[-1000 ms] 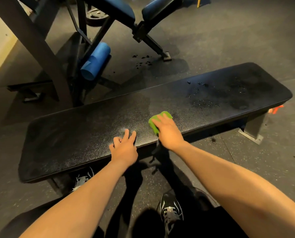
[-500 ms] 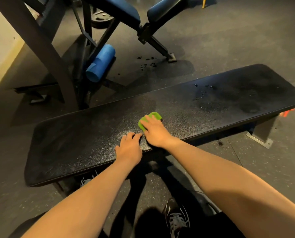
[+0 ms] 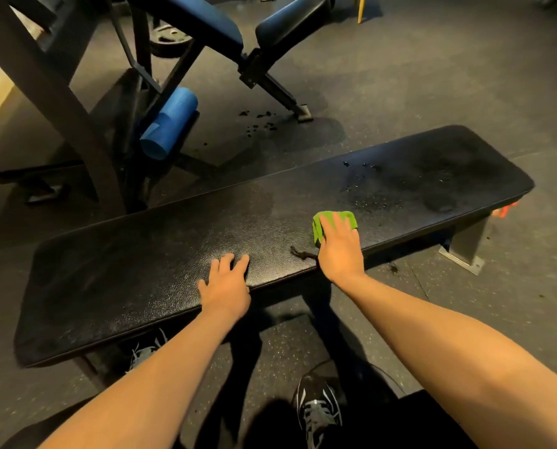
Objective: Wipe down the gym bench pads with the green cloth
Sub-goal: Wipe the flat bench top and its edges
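Note:
A long black flat bench pad (image 3: 147,254) runs across the view from lower left to upper right. My right hand (image 3: 340,247) presses flat, fingers straight, on a folded green cloth (image 3: 322,223) near the pad's near edge, right of its middle. Only the cloth's far and left parts show past my fingers. My left hand (image 3: 226,283) rests on the pad's near edge, left of the cloth, holding nothing. Wet droplets and dark damp patches (image 3: 410,189) lie on the pad's right end. A thin dark cord (image 3: 301,252) lies on the pad just left of my right hand.
Behind the bench stands an adjustable bench with blue pads (image 3: 205,24) on a dark steel frame (image 3: 59,102), with a blue foam roller (image 3: 170,123). Dark droplets (image 3: 257,119) spot the rubber floor. My shoes (image 3: 319,409) stand in front of the bench. A steel foot (image 3: 462,257) sticks out at right.
My right hand slid the green cloth left along the pad, then back to the right toward the wet end. My left hand stayed resting on the near edge.

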